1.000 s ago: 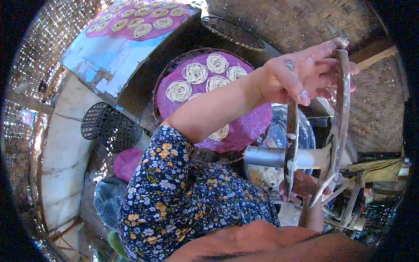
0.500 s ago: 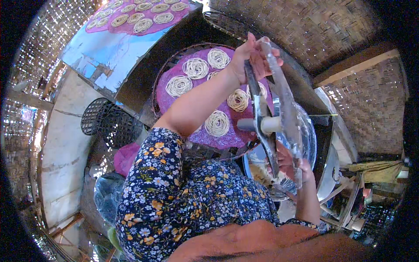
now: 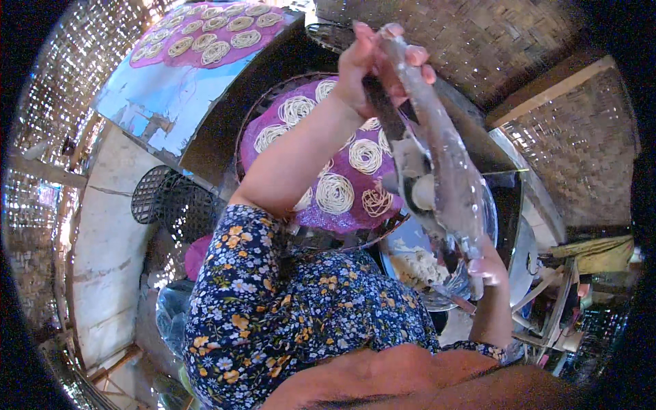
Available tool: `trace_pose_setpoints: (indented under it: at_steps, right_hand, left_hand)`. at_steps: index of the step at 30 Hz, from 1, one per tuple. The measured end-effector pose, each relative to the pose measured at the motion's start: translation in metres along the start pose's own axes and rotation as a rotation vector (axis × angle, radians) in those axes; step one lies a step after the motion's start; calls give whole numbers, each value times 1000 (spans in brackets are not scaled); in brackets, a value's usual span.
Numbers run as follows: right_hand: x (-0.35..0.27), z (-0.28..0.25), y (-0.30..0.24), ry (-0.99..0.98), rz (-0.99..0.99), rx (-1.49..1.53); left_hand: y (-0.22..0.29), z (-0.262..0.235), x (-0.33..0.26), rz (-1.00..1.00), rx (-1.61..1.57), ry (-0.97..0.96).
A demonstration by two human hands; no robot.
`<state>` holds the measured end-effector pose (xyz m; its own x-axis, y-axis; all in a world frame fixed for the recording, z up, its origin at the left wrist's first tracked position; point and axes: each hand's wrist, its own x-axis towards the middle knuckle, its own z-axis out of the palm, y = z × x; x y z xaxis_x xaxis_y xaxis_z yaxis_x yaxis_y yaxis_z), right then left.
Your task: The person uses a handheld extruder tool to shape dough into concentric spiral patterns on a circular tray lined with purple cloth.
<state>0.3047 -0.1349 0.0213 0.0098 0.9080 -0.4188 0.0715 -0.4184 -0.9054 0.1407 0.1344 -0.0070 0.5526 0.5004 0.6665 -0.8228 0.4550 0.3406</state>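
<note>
My left hand [image 3: 386, 65] grips the far end of a two-bar noodle press [image 3: 447, 157], its fingers wrapped round the bars. At the near end, my right hand [image 3: 490, 265] holds the same press, partly hidden behind it. The long, wet-looking bars have a pale round cylinder [image 3: 424, 191] between them. To the left, a round woven tray [image 3: 240, 160] lined with pink cloth bears several coiled noodle nests [image 3: 335, 193]. One sparse, thin coil of noodles [image 3: 377, 199] lies by the tray's near right edge. Beneath the press is a metal basin [image 3: 490, 205] with pale dough [image 3: 418, 265] in it.
More noodle nests lie on pink cloth [image 3: 205, 34] over a blue-and-white panel [image 3: 171, 96] at the far left. A dark plastic basket [image 3: 154, 195] stands on the left. Woven bamboo walls [image 3: 451, 41] close in behind, and a yellowish cloth [image 3: 598, 260] hangs at right.
The press has tilted in my hands, and its far end has risen slightly with my left hand. The sparse coil and more of the dough have come into sight.
</note>
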Motion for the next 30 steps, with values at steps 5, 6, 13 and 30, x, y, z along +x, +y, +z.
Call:
trace_pose_setpoints:
  at_steps: [5,6,13,30]
  right_hand:
    - [-11,-3,20,-78,28,46]
    - [-16,-1,18,-67,38,60]
    - [-20,-7,-5,-18,58,-120]
    - [-27,-9,42,-101,38,-32]
  left_hand:
    - [-2,3,-15,-70,-228,-162]
    - [-6,3,-18,-81,-246,-171]
    - [-12,5,-13,-31,-213,-210]
    - [-14,20,-37,-161,-454,-187]
